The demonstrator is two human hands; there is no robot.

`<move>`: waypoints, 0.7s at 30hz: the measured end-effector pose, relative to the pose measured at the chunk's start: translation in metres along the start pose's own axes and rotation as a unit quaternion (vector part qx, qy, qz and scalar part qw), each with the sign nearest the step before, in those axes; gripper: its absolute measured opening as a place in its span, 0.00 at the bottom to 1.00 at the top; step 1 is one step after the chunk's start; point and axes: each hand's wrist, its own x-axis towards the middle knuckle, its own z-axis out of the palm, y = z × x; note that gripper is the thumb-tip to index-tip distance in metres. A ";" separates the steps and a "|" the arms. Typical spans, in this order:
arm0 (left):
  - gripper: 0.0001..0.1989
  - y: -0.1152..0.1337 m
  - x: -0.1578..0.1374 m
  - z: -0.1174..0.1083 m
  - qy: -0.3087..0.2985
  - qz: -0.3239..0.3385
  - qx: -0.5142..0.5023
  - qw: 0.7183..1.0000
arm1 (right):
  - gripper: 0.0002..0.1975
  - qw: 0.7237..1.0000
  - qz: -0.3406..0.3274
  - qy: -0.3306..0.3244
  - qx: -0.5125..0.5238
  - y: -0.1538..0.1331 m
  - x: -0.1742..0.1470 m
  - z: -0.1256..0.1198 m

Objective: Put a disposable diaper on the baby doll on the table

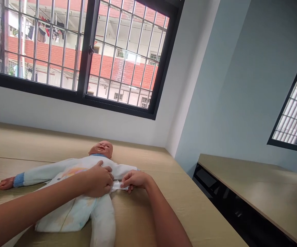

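A baby doll (102, 148) lies on its back on the wooden table, head toward the window and arms spread. It wears white padded clothing (71, 209) with blue cuffs and a faint print on the chest. My left hand (100, 180) is at the side of the doll's chest, its fingers curled in on the clothing. Just right of it, my right hand (136, 180) pinches a white cloth strip (116, 186) between thumb and fingers. That strip stretches between both hands at the doll's side. My left fingertips are partly hidden.
The light wooden table (163, 206) runs back to the wall under a barred window (84, 51). Across a gap on the right stands a second wooden table (266, 185) with a dark front. Another barred window (294, 109) is at far right.
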 end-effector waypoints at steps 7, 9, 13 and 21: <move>0.12 -0.006 -0.001 0.004 0.017 -0.010 -0.048 0.999 | 0.15 0.999 -0.017 -0.004 0.042 0.005 -0.008 -0.008; 0.12 -0.006 -0.001 0.005 0.019 -0.009 -0.054 0.998 | 0.16 0.998 -0.032 -0.005 0.059 0.006 -0.007 -0.008; 0.12 -0.007 -0.001 0.008 0.018 -0.007 -0.057 0.998 | 0.17 0.992 -0.065 -0.007 0.106 0.004 -0.003 -0.005; 0.17 -0.014 0.005 0.026 0.063 -0.081 -0.072 0.992 | 0.18 0.970 -0.122 -0.008 0.208 -0.010 0.001 0.013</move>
